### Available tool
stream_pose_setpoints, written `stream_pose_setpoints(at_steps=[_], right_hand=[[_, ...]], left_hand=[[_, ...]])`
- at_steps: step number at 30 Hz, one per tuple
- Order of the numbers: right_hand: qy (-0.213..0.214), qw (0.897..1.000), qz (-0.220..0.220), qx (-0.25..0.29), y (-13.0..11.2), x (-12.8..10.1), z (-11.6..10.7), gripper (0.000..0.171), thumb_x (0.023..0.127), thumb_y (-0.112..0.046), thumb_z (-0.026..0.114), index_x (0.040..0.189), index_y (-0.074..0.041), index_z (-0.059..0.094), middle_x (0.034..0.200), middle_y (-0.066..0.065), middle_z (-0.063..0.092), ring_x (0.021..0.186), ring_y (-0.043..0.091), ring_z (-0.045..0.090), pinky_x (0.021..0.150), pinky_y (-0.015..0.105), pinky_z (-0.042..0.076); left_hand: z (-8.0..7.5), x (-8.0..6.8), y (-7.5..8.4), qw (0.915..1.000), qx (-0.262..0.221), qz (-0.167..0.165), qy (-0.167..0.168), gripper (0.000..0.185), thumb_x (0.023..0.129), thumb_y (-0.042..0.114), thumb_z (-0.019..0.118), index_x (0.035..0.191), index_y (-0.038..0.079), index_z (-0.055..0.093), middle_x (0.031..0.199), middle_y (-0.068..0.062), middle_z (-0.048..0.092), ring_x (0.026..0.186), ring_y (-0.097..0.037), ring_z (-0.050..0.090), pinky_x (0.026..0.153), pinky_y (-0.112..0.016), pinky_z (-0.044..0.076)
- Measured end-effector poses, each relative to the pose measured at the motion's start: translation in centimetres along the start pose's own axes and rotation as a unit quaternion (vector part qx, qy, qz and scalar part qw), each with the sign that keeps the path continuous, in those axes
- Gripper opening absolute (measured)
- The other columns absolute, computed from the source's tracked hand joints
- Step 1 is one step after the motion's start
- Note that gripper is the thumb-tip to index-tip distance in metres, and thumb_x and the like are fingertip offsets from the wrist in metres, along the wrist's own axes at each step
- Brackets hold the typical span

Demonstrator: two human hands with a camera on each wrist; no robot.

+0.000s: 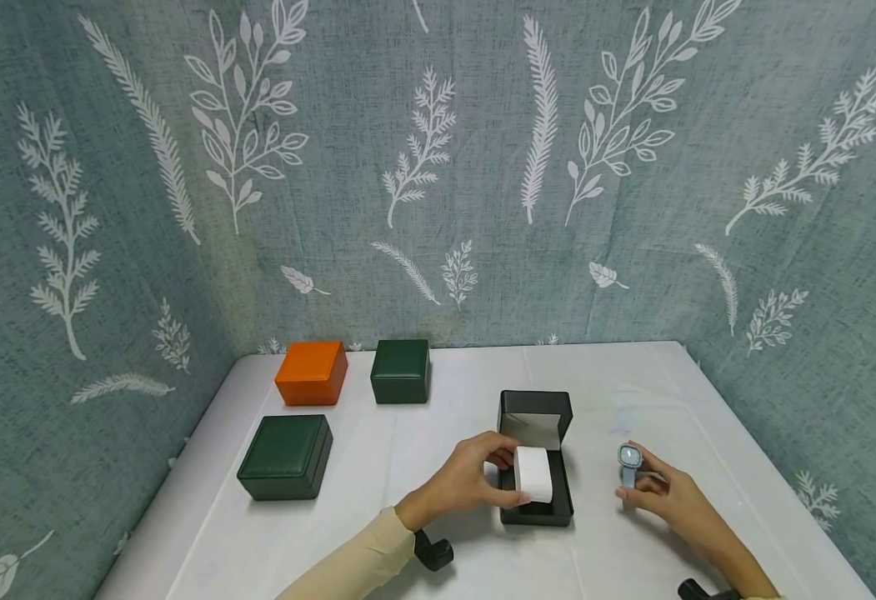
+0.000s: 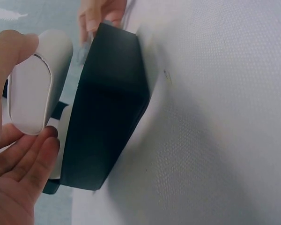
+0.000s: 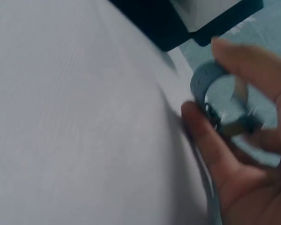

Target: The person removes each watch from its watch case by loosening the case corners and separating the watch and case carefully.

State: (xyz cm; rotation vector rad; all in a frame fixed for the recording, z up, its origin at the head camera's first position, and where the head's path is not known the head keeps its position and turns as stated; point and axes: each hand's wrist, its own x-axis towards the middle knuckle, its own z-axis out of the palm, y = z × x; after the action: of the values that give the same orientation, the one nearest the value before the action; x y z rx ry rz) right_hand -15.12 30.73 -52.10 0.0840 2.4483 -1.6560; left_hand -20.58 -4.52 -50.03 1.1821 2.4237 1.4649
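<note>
Left hand (image 1: 468, 483) pinching soft white cushion (image 1: 533, 473) at centre, probably light, squashy; right hand (image 1: 663, 492) curled round grey watch (image 1: 628, 463), likely slippery, best gripped by strap.

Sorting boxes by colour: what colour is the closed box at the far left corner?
Orange, clearest in the head view.

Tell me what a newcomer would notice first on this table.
Probably the open black box at the front middle of the table, where the left hand grips a white cushion in it. Just right of it, the right hand holds a grey watch upright. An orange box stands out at the back left beside two closed green ones.
</note>
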Motion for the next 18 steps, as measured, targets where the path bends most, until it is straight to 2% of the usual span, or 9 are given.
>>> stream_pose_setpoints(at_steps=[2,3,6,8,14,18], right_hand=[[0.007,1.000,0.017,-0.022,-0.22,-0.03,-0.12,0.097,0.092,-0.033,0.080,0.163,0.000,0.021,0.108,0.012,0.070,0.101,0.016,0.061,0.091,0.031,0.054],[0.010,0.999,0.023,-0.030,-0.31,-0.05,-0.17,0.098,0.093,-0.034,0.079,0.161,0.004,0.021,0.110,0.013,0.071,0.104,0.017,0.063,0.094,0.035,0.054],[0.016,0.998,0.045,-0.028,-0.56,-0.12,-0.28,0.098,0.092,-0.037,0.079,0.157,0.011,0.023,0.126,0.018,0.065,0.109,0.021,0.065,0.098,0.043,0.053],[0.020,0.998,0.056,-0.025,-0.73,-0.12,-0.31,0.099,0.091,-0.038,0.080,0.156,0.014,0.026,0.133,0.020,0.060,0.109,0.022,0.065,0.095,0.043,0.054],[0.034,0.997,0.065,-0.026,-0.97,-0.12,-0.15,0.096,0.091,-0.043,0.079,0.155,0.010,0.032,0.133,0.019,0.056,0.111,0.023,0.063,0.089,0.036,0.056],[0.047,0.997,0.057,-0.034,-0.87,-0.08,-0.05,0.089,0.092,-0.043,0.078,0.156,0.004,0.037,0.122,0.017,0.060,0.105,0.023,0.066,0.086,0.036,0.058]], left_hand=[[-0.01,0.00,0.01,1.0000,0.005,0.003,0.002,0.060,0.079,0.025,0.092,0.128,0.006,0.064,0.115,0.000,0.065,0.101,-0.010,0.066,0.089,-0.024,0.055],[-0.02,-0.01,0.01,1.0000,0.007,0.003,0.002,0.060,0.079,0.025,0.092,0.128,0.006,0.064,0.115,0.001,0.065,0.101,-0.010,0.066,0.089,-0.023,0.055],[-0.06,-0.06,-0.02,0.9999,0.011,0.001,0.002,0.060,0.079,0.026,0.092,0.128,0.006,0.064,0.115,0.002,0.064,0.101,-0.008,0.065,0.089,-0.023,0.055],[-0.09,-0.09,-0.08,0.9999,0.015,-0.001,0.002,0.060,0.080,0.027,0.092,0.128,0.007,0.064,0.115,0.004,0.064,0.101,-0.007,0.065,0.089,-0.024,0.055],[-0.06,-0.07,-0.25,0.9998,0.017,-0.003,0.000,0.060,0.080,0.029,0.091,0.129,0.007,0.063,0.116,0.003,0.064,0.101,-0.007,0.065,0.090,-0.024,0.055],[-0.01,-0.01,-0.29,0.9999,0.017,0.002,0.001,0.060,0.079,0.027,0.092,0.128,0.007,0.064,0.116,0.002,0.065,0.101,-0.008,0.065,0.089,-0.023,0.055]])
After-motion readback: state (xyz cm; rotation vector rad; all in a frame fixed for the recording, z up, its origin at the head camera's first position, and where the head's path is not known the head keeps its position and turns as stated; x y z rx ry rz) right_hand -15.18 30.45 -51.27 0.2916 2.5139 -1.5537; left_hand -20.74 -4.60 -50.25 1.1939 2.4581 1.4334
